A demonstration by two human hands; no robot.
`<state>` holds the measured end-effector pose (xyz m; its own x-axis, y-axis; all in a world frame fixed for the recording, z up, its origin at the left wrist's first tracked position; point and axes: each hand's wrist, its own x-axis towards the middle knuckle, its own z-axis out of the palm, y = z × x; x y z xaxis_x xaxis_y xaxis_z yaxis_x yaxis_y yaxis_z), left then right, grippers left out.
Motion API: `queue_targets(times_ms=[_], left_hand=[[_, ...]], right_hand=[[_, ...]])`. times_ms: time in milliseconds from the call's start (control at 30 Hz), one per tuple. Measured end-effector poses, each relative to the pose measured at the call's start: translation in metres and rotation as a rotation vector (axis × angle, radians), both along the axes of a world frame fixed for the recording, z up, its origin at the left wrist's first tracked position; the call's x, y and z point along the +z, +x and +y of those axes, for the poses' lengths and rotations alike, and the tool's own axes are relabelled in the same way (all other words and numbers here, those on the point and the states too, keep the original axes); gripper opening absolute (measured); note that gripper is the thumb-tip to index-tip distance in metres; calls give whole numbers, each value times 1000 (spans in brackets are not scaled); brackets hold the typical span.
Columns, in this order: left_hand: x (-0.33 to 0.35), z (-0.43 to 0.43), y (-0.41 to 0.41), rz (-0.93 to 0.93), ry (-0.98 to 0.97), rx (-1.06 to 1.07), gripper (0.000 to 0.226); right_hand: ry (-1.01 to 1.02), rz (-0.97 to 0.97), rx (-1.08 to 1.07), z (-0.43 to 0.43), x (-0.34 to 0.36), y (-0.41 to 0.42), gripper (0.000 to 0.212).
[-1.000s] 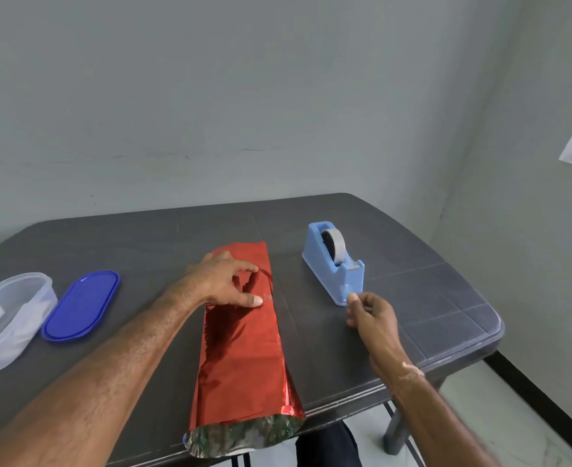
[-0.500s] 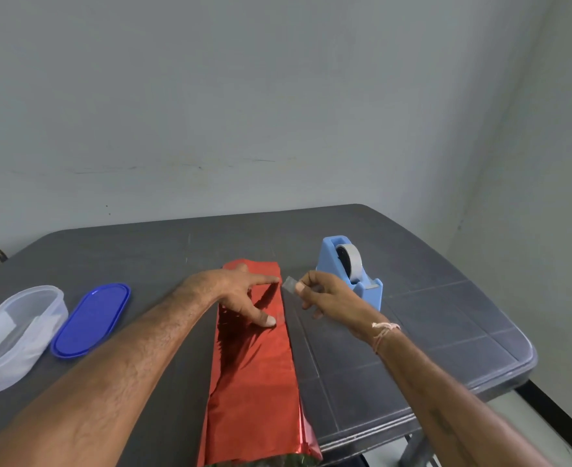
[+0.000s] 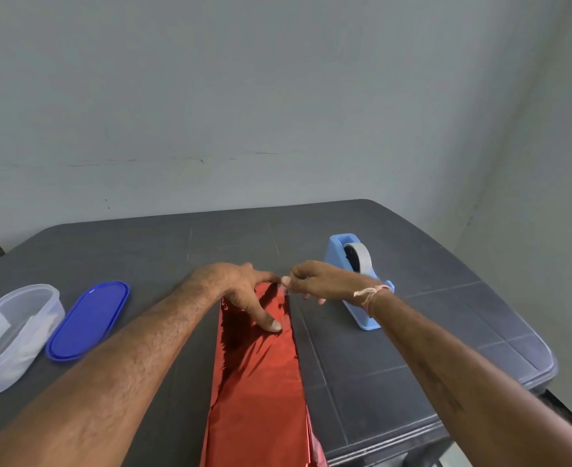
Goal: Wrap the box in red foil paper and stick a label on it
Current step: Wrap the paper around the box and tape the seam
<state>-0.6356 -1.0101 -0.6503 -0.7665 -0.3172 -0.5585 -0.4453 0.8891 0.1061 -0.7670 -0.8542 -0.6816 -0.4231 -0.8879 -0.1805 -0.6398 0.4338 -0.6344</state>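
Head view puts us over a dark grey plastic table [image 3: 412,332]. A long parcel of shiny red foil paper [image 3: 261,372] lies on it, running from the near edge straight away from us. The box itself is covered by the foil, so we cannot see it.

Our left hand [image 3: 240,291] lies spread on the far end of the parcel. The fingers are straight, the forefinger reaches out toward the far right corner, and the thumb [image 3: 272,325] presses flat on the foil. It pins the paper down and grasps nothing.

Our right hand [image 3: 318,281] comes in from the right with the wrist raised and a pale thread band [image 3: 368,293] round it. Its thumb and forefinger are pinched together right at the left forefinger's tip, over the parcel's far right edge. Between them we make out a small strip of clear tape [image 3: 286,290], faint and hard to see. The other fingers curl loosely below.

Just behind the right hand stands a light blue plastic tape dispenser [image 3: 348,246]. Well to the left lie a blue oval plastic lid [image 3: 87,320] and, beside it, a translucent oval plastic tub [image 3: 11,335].
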Motion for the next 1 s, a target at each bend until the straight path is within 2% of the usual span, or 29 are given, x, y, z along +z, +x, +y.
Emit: queue_targets(times_ms=[300,467,600,767,1000], left_hand=[[0,0,2,8,10,5,116],[0,1,3,17,34,13,111],[1,-1,3,23,39,10,111],[-1,0,3,15,47,10,112],[1,-2,4,20,40,13,111]], right_hand=[[111,50,34,-16,8,-2,38],[160,73,22,-23,0,-9,53],[204,65,-5,-24,-7,-12,56],[214,-73,-4,-20,-9,-15,45],[132,-362,-66,-17,-25,-16,43]])
